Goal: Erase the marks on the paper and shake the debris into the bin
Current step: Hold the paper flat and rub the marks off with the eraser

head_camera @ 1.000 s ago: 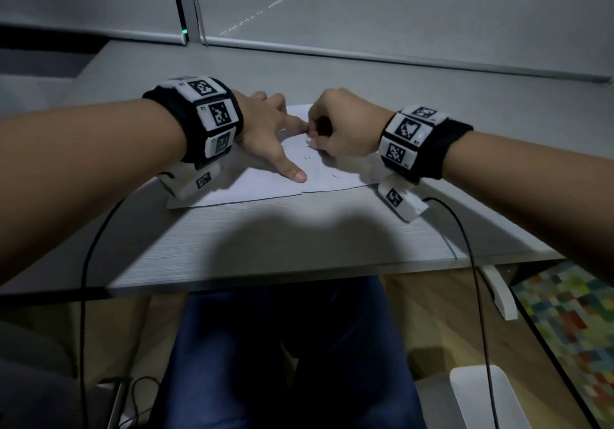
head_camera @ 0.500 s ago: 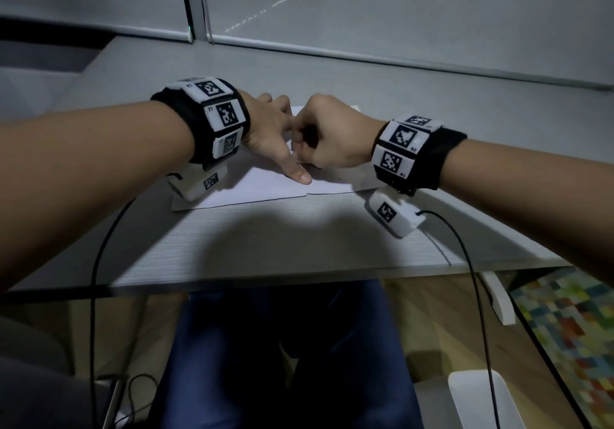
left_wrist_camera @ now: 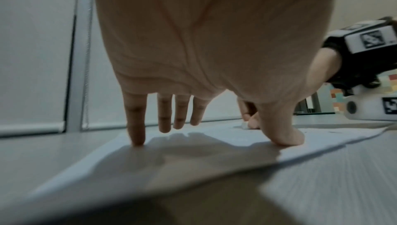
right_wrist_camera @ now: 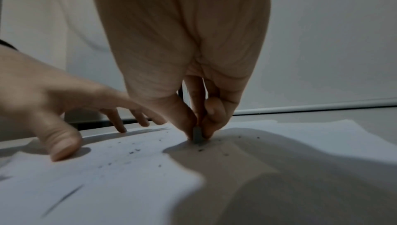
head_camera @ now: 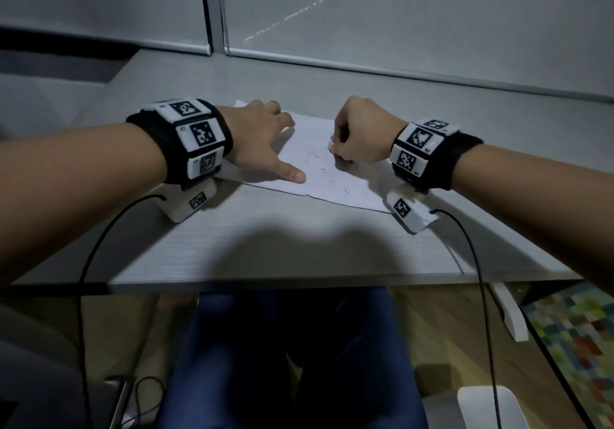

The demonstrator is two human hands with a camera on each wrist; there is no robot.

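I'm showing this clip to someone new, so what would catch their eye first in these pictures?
Probably the two hands on the white paper mid-desk, both wrists banded with black-and-white markers. The left hand presses the sheet flat with spread fingers, while the right hand pinches a small eraser against it. Dark crumbs and a few pencil strokes dot the page.

- A grey bench (head_camera: 265,249) carries the things.
- Closed roller blinds (head_camera: 415,16) hang behind it.
- A colourful chequered rug (head_camera: 578,339) lies on the floor at right.
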